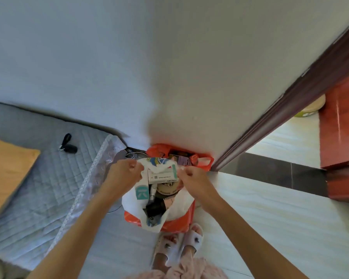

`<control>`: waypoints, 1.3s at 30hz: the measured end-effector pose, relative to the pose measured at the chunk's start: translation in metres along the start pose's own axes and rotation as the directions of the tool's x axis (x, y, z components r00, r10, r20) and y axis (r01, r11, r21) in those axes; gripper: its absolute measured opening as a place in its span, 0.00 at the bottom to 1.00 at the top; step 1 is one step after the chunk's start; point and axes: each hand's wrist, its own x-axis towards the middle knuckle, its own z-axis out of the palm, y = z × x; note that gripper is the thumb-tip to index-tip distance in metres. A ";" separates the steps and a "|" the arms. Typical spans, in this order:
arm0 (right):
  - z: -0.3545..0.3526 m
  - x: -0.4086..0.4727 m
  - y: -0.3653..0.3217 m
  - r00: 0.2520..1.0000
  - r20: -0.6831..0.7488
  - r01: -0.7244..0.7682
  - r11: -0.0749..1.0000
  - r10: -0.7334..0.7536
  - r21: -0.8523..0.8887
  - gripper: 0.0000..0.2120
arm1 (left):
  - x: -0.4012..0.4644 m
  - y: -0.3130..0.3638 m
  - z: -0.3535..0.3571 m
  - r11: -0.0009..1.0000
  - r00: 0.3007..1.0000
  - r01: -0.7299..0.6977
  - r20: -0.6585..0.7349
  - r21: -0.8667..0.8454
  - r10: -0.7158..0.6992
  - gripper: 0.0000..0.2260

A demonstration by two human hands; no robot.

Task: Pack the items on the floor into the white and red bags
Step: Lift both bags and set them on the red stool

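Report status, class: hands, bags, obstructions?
Left hand, right hand: each grip pinches white bag rim. Bag full, red bag behind. Nothing blocking.

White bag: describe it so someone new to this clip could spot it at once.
Start at the wall corner beside the dark door frame; on the floor below sits the red bag. The white bag stands in front of it, mouth held open by the left hand and right hand, and bears a teal logo.

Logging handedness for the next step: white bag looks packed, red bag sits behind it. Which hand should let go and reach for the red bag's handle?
Probably right. The right hand pinches the white plastic bag nearer the red plastic bag's loop handle; the left hand is farther away.
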 end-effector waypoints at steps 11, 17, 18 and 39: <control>0.002 0.018 0.017 0.999 0.034 0.028 0.999 -0.026 -0.041 0.09 | 0.014 -0.021 0.032 0.925 0.951 -0.295 0.162 0.240 0.262 0.08; 0.014 0.017 0.039 0.997 -0.030 -0.066 0.997 0.065 -0.044 0.07 | 0.037 -0.031 0.018 0.901 0.915 -0.384 0.217 0.203 0.341 0.07; 0.017 0.017 0.040 0.997 -0.024 -0.077 0.996 0.076 -0.048 0.08 | 0.039 -0.033 0.018 0.905 0.914 -0.381 0.224 0.191 0.338 0.07; -0.042 0.189 0.143 0.913 -0.289 -0.241 0.951 0.289 0.192 0.12 | 0.209 -0.007 0.102 0.995 0.873 0.019 0.483 0.100 -0.065 0.15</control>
